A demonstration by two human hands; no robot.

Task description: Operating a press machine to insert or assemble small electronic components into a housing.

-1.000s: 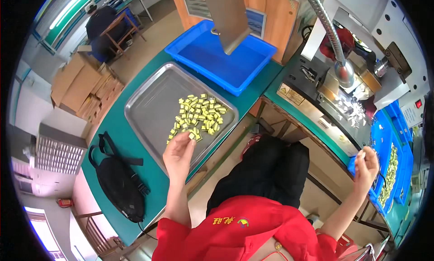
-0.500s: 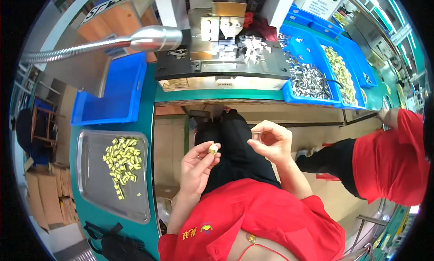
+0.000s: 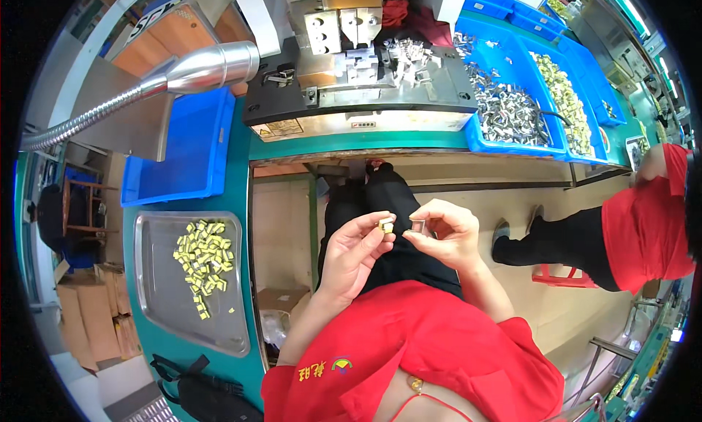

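Observation:
Over my lap, my left hand (image 3: 349, 255) pinches a small yellow and white block-shaped part (image 3: 386, 225), which looks like a little taped coil, between thumb and fingertips. Close to its right, my right hand (image 3: 455, 235) grips a small U-shaped metal bracket (image 3: 417, 227) by its side. A narrow gap separates the two pieces. On the left of the bench, a clear shallow tray (image 3: 162, 298) carries a heap of similar yellow parts (image 3: 203, 254).
Ahead stands a machine with a dark metal bed (image 3: 292, 104) and silver pieces (image 3: 411, 62) on it. Blue bins to its right contain metal brackets (image 3: 508, 115) and yellow parts (image 3: 561, 104). A flexible lamp (image 3: 212, 65) arches over a blue bin (image 3: 175, 184). A co-worker (image 3: 643, 232) stands right.
My left hand has moved right with the yellow part, bringing it close to the bracket. The bracket now shows more clearly in my right hand. The whole view has shifted slightly.

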